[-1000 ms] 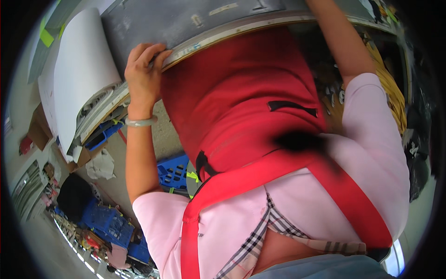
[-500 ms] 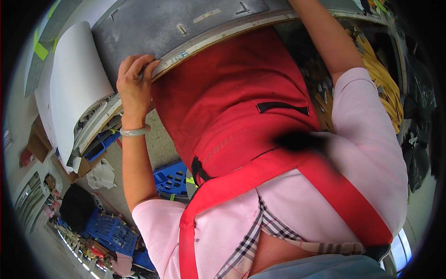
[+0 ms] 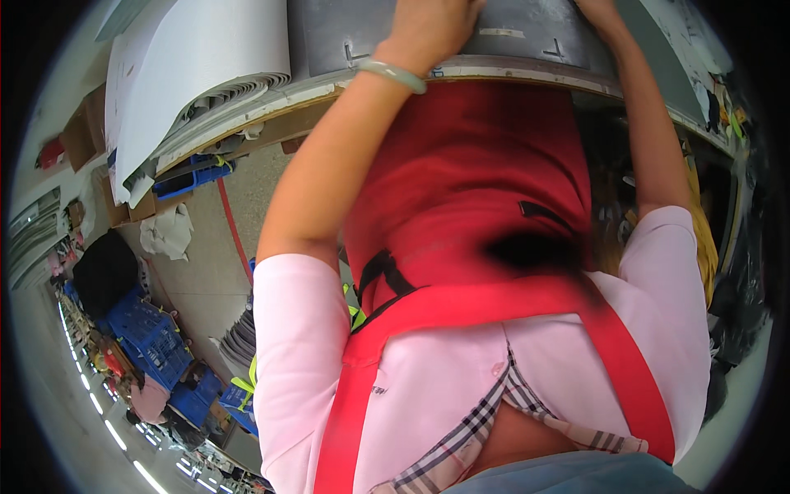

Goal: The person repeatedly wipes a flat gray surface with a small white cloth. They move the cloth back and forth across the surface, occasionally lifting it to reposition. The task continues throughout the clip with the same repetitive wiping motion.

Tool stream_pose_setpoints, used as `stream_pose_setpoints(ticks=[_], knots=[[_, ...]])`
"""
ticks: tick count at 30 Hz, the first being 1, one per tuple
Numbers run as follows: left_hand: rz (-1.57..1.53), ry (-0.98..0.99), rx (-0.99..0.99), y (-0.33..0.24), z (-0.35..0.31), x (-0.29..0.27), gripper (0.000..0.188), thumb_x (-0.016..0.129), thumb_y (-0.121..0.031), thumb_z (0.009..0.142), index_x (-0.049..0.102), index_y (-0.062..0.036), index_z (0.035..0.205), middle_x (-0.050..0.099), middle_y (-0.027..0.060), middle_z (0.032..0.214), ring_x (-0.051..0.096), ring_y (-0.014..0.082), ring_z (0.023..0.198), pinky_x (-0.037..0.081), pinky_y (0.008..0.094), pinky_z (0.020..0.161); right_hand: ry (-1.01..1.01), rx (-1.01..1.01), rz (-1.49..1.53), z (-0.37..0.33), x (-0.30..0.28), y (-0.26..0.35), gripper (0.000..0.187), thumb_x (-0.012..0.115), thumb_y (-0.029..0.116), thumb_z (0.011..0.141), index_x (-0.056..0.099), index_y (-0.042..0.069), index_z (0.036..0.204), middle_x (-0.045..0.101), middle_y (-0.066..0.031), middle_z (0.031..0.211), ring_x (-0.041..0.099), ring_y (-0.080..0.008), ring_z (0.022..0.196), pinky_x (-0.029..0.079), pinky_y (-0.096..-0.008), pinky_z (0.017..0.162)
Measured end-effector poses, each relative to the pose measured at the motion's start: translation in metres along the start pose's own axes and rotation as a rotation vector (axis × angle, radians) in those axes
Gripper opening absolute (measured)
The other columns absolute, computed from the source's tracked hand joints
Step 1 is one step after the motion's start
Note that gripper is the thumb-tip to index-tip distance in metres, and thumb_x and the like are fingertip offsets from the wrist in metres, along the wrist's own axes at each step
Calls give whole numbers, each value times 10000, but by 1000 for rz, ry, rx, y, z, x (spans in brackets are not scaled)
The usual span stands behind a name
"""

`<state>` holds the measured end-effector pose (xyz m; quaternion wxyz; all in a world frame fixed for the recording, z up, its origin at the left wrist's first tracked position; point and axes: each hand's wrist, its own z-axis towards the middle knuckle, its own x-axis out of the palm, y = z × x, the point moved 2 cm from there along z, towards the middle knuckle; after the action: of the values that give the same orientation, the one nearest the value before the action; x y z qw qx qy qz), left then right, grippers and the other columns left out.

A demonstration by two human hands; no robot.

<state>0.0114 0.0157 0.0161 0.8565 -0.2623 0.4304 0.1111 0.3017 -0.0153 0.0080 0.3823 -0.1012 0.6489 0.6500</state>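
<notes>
My left hand is over the dark grey board on the worktable, just behind its front edge. A pale bracelet circles that wrist. The upper edge of the view cuts off most of its fingers, so their grip is hidden. Farther right, my right hand reaches over the board's right part, its fingers also out of view. Black corner marks and a light strip of tape show on the board between the hands.
A large roll of white sheet lies on the table at the left, its layered end overhanging the front edge. Blue crates, cardboard boxes and crumpled paper stand on the floor at left. Dark plastic bags hang at right.
My left hand has left the table's front edge and moved right and farther in over the board. My right hand has come partly into view. The whole view has shifted.
</notes>
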Motion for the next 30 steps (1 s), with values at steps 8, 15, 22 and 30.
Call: stream_pose_setpoints(ticks=[8, 15, 22, 30], knots=[[141, 4, -76, 3, -9, 6, 137, 633, -211, 958, 664, -80, 980, 628, 122, 1001, 604, 340, 1055, 444, 487, 962, 74, -15, 99, -77, -5, 51, 150, 673, 148, 975, 680, 14, 907, 641, -27, 746, 567, -79, 663, 460, -271, 617], [141, -71, -44, 0, -5, 14, 231, 612, -199, 975, 668, -96, 1173, 618, 128, 1179, 577, 345, 1141, 374, 559, 1076, 199, -399, -355, -123, -14, 64, 160, 660, 170, 969, 687, 12, 958, 658, -174, 836, 672, -349, 814, 517, -428, 728], [117, -57, -62, 1, -6, 12, 223, 610, -204, 977, 668, -101, 1167, 621, 121, 1159, 587, 345, 1129, 377, 572, 1078, 296, -503, -477, -117, 2, 66, 167, 654, 182, 964, 664, 15, 964, 660, -190, 868, 656, -392, 876, 516, -459, 768], [118, -70, -54, 0, -7, 13, 219, 605, -207, 983, 665, -96, 1161, 620, 119, 1152, 583, 342, 1127, 379, 570, 1073, 239, 156, 20, -115, -8, 60, 182, 643, 168, 935, 637, -14, 922, 631, -92, 709, 605, -162, 648, 495, -344, 616]])
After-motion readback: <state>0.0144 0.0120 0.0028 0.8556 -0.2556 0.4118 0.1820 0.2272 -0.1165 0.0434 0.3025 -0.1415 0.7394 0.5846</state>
